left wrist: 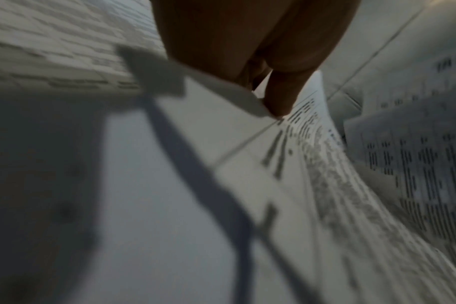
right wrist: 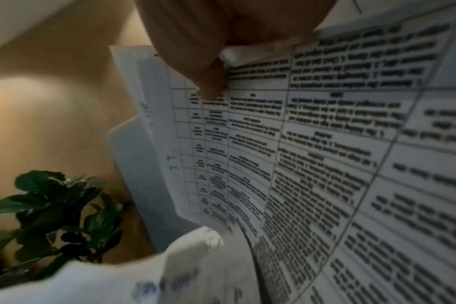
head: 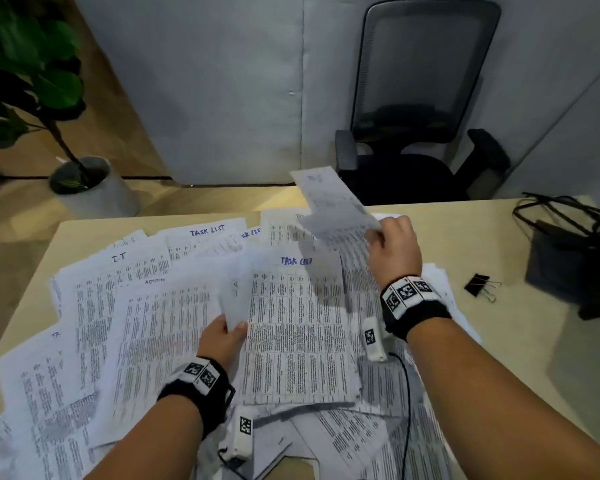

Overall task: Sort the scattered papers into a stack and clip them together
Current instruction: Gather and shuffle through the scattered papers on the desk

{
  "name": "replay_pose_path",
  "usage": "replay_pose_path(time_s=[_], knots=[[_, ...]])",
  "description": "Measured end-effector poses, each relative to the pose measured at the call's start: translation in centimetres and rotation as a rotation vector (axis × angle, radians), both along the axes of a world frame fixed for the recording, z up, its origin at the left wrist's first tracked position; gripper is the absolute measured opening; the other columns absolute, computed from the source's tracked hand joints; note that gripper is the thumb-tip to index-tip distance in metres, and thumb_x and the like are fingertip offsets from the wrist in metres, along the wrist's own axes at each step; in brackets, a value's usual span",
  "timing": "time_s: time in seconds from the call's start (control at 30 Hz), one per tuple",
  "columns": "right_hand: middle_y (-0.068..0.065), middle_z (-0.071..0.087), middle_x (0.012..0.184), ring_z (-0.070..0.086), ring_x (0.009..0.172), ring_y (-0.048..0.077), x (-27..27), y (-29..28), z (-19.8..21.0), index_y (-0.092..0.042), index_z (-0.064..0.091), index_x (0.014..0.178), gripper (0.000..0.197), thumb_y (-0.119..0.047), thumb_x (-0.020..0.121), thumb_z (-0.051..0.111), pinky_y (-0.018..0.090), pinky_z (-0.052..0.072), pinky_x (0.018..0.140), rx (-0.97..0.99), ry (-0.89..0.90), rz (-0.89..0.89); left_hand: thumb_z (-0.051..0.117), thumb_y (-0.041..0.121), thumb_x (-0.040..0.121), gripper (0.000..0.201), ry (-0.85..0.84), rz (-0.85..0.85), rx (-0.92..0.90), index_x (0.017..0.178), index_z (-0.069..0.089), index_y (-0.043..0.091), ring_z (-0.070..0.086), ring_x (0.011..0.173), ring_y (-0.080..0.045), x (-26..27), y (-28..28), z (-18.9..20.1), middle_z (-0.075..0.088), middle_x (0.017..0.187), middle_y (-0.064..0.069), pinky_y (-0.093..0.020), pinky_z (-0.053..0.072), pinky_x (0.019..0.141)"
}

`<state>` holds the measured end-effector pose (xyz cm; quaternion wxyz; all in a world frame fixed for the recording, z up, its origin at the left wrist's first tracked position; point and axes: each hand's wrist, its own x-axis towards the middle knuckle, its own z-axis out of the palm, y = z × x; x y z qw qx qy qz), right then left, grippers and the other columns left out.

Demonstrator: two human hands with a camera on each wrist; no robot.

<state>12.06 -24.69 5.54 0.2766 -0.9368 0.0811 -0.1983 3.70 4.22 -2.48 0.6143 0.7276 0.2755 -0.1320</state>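
Printed table sheets [head: 146, 306] lie fanned and overlapping across the beige desk [head: 520, 358], some headed "TASK LIST". My left hand [head: 234, 325] pinches the raised edge of one sheet [head: 236, 296] in the middle of the spread; the left wrist view shows my thumb and a finger on the paper corner [left wrist: 263, 107]. My right hand [head: 378, 233] holds another sheet [head: 333, 202] lifted above the far side of the pile, blurred by motion; in the right wrist view the fingers [right wrist: 208, 82] pinch this printed sheet [right wrist: 325, 144]. A black binder clip [head: 480, 285] lies on the desk, right of my right wrist.
A black office chair [head: 416, 109] stands behind the desk. A potted plant [head: 84, 181] sits on the floor at the far left. A dark bag with cables [head: 568, 258] rests on the desk's right end. A thin black cable [head: 407, 393] crosses the papers near me.
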Motion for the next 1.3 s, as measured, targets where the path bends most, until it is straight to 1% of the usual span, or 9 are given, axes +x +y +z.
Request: replay_pose_path(time_s=[0.3, 0.33, 0.5, 0.67, 0.9, 1.0, 1.1, 1.23, 1.3], knots=[[0.0, 0.051, 0.081, 0.047, 0.067, 0.012, -4.3, 0.3, 6.3, -0.006, 0.059, 0.078, 0.025, -0.027, 0.09, 0.06, 0.02, 0.038, 0.054, 0.025, -0.432, 0.299, 0.063, 0.0, 0.087, 0.017, 0.083, -0.071, -0.047, 0.098, 0.062, 0.012, 0.065, 0.093, -0.036, -0.4, -2.8, 0.5, 0.067, 0.106, -0.023, -0.054, 0.055, 0.081], [-0.003, 0.05, 0.079, 0.045, 0.066, 0.009, -4.6, 0.5, 6.3, -0.01, 0.059, 0.079, 0.024, -0.03, 0.091, 0.058, 0.018, 0.036, 0.054, 0.101, -0.421, 0.268, 0.062, 0.009, 0.091, 0.008, 0.081, -0.052, -0.065, 0.099, 0.062, 0.009, 0.065, 0.094, -0.037, -0.5, -3.0, 0.9, 0.066, 0.108, -0.027, -0.054, 0.054, 0.081], [-0.007, 0.049, 0.064, 0.043, 0.062, 0.012, -4.9, -0.2, 2.3, -0.01, 0.051, 0.083, 0.019, -0.026, 0.093, 0.056, 0.026, 0.044, 0.061, 0.549, -0.02, -0.112, 0.038, 0.068, 0.09, 0.079, 0.133, -0.056, -0.028, 0.144, 0.038, 0.011, 0.04, 0.135, -0.035, -0.7, -3.1, 1.2, 0.04, 0.149, -0.013, -0.056, 0.032, 0.11], [-0.012, 0.043, 0.071, 0.043, 0.066, 0.012, -5.8, -1.3, 2.2, -0.015, 0.055, 0.077, 0.016, -0.018, 0.093, 0.057, 0.026, 0.038, 0.061, 0.324, -0.219, -0.027, 0.061, 0.013, 0.092, 0.047, 0.051, -0.159, 0.205, 0.136, 0.046, 0.005, 0.051, 0.123, -0.033, -1.3, -3.0, 1.3, 0.054, 0.131, -0.01, -0.047, 0.039, 0.107], [0.005, 0.057, 0.077, 0.052, 0.073, 0.017, -5.3, 0.3, 7.1, -0.004, 0.066, 0.084, 0.008, -0.005, 0.09, 0.061, 0.028, 0.045, 0.064, 0.302, -0.61, 0.312, 0.064, 0.023, 0.091, 0.034, 0.007, -0.085, 0.266, 0.12, 0.059, 0.006, 0.064, 0.099, -0.033, -1.3, -2.4, 0.3, 0.067, 0.103, -0.013, -0.044, 0.051, 0.09], [-0.018, 0.046, 0.067, 0.043, 0.062, 0.001, -5.8, 1.3, 6.5, -0.027, 0.052, 0.072, 0.023, -0.017, 0.092, 0.059, 0.018, 0.035, 0.057, 0.527, -0.431, 0.24, 0.052, 0.049, 0.093, 0.063, 0.036, -0.187, 0.338, 0.133, 0.05, 0.001, 0.051, 0.123, -0.035, -1.1, -2.3, 0.9, 0.055, 0.132, -0.017, -0.046, 0.04, 0.105], [-0.01, 0.043, 0.06, 0.037, 0.055, 0.005, -5.7, 1.2, 3.8, -0.016, 0.048, 0.069, 0.031, -0.034, 0.092, 0.058, 0.023, 0.035, 0.055, 0.618, -0.086, 0.006, 0.032, 0.069, 0.089, 0.084, 0.104, -0.065, 0.122, 0.142, 0.041, 0.004, 0.041, 0.133, -0.036, -1.3, -2.8, 2.3, 0.041, 0.148, -0.017, -0.049, 0.032, 0.111], [-0.004, 0.04, 0.061, 0.04, 0.062, 0.018, -6.3, 1.0, -0.2, -0.016, 0.04, 0.066, 0.039, -0.041, 0.094, 0.051, 0.028, 0.034, 0.061, 0.543, 0.308, -0.101, 0.027, 0.085, 0.075, 0.091, 0.199, 0.062, -0.228, 0.116, 0.065, 0.013, 0.065, 0.097, -0.033, -1.9, -3.6, 3.6, 0.07, 0.105, -0.012, -0.04, 0.051, 0.084], [-0.001, 0.043, 0.064, 0.044, 0.066, 0.021, -6.9, 1.4, -1.8, -0.014, 0.042, 0.068, 0.04, -0.042, 0.096, 0.046, 0.029, 0.033, 0.062, 0.453, 0.399, -0.087, 0.046, 0.075, 0.079, 0.077, 0.109, -0.02, -0.148, 0.119, 0.061, 0.011, 0.062, 0.106, -0.03, -2.1, -4.4, 4.6, 0.066, 0.11, -0.006, -0.039, 0.048, 0.09]])
